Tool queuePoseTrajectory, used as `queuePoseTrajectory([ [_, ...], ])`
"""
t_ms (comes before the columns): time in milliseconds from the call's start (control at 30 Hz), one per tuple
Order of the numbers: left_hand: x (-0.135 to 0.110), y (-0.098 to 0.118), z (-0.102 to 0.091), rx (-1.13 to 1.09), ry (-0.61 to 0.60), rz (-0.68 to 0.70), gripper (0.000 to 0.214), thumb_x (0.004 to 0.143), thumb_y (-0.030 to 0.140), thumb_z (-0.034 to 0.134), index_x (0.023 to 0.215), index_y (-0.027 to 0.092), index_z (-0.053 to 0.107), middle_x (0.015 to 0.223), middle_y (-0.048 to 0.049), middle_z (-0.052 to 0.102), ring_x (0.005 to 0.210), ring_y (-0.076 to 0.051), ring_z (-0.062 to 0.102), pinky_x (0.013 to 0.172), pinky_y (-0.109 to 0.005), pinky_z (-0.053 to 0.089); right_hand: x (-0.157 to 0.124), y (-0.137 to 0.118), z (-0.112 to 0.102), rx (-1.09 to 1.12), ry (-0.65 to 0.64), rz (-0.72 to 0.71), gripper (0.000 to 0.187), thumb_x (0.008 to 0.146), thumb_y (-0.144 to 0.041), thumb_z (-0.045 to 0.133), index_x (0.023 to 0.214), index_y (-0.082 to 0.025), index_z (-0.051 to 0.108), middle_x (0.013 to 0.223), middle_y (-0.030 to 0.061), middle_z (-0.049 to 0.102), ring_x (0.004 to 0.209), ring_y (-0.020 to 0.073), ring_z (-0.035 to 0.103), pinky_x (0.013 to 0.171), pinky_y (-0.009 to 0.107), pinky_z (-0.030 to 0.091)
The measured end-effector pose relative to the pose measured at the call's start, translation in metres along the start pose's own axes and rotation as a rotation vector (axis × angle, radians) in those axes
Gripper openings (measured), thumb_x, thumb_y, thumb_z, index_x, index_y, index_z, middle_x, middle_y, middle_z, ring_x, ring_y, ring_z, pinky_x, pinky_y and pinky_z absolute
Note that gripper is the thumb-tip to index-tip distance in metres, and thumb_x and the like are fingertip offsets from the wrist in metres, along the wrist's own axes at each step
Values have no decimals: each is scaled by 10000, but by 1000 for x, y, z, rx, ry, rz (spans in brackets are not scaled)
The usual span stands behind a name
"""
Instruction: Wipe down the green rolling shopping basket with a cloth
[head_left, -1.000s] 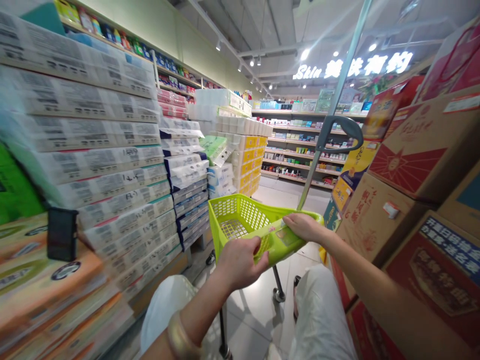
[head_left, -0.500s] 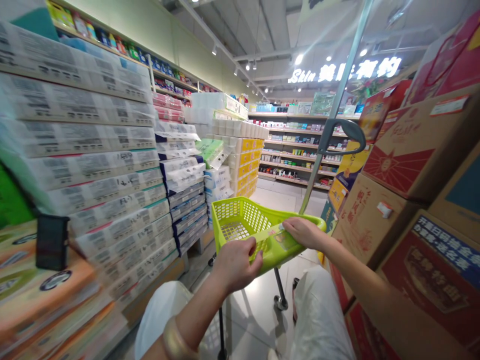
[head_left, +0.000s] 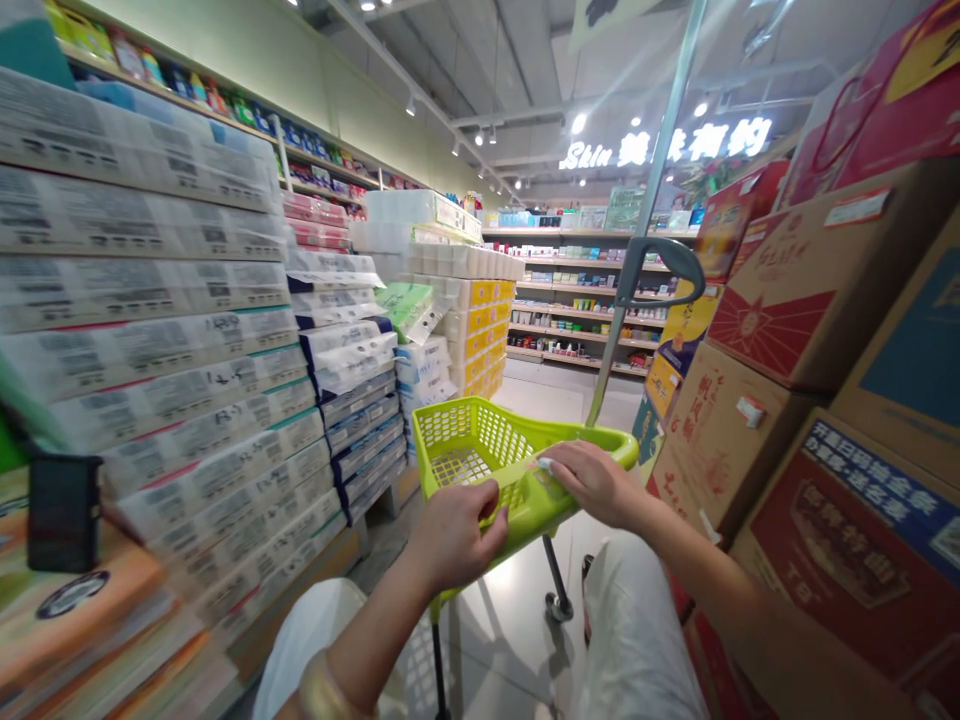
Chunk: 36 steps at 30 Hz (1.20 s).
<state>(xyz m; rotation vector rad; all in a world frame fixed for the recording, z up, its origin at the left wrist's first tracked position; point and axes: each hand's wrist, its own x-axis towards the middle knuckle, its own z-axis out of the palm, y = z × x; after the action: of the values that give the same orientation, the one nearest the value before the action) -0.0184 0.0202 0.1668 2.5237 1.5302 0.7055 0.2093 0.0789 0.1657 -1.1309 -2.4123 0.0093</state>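
Note:
A lime-green plastic shopping cart [head_left: 517, 432] with a perforated basket stands in front of me, its basket floor bare in the visible part. My left hand [head_left: 459, 532] is wrapped round the near rim at the left. Further right, my right hand [head_left: 592, 480] lies over the broad handle panel with its fingers curled onto it. Beside the cart's right end rises a slanted metal pole [head_left: 609, 365] bearing a dark grey loop grip [head_left: 667, 270], which neither hand touches.
Wrapped paper packs [head_left: 165, 300] are piled high on the left. Cardboard cartons [head_left: 757, 440] line the right side. A dark phone-like object [head_left: 64, 512] is at the lower left, by orange packs [head_left: 90, 620]. Stocked shelves [head_left: 574, 300] stand beyond the pale tiled floor [head_left: 536, 385].
The surroundings have shifted left in view, and the right-hand cartons look nearer. My right hand has slid slightly left on the handle panel. Both hands stay on the cart.

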Motion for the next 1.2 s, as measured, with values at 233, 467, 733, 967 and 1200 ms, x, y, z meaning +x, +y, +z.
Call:
queuePoseTrajectory([
  [233,6,-5,3,-28,-3,23,212,831,309,399,642,212,385,594,11,502,573,-130,462,558,-260,277,-7,52,0,-5,-5,272,440,989,-328,246,1023,-187,662,1024,76,700,945,217,615,928,382,418],
  [467,18,-20,3,-59,38,55,220,827,312,390,632,213,372,558,32,448,525,-113,411,536,-251,250,-1,-2,12,-11,130,118,364,977,-301,334,1136,-205,647,1133,71,675,1080,210,577,1003,367,388],
  [733,33,-42,2,-62,38,61,250,843,339,373,627,212,387,541,39,432,533,-114,410,554,-240,282,-3,32,9,-21,145,187,397,987,-303,296,1156,-201,641,1179,67,660,1112,205,570,999,373,409],
  [967,44,-50,7,-44,49,118,260,840,337,382,614,209,404,530,39,439,513,-110,402,536,-238,266,-9,53,26,-105,313,347,410,977,-274,285,1118,-180,659,1141,85,676,1096,240,577,1054,459,350],
  [1200,53,-55,4,20,-9,154,264,845,336,373,623,204,426,537,40,448,504,-105,403,536,-233,268,-1,17,38,-23,374,71,348,958,-262,380,1216,-232,613,1246,48,633,1190,209,525,1080,413,345],
])
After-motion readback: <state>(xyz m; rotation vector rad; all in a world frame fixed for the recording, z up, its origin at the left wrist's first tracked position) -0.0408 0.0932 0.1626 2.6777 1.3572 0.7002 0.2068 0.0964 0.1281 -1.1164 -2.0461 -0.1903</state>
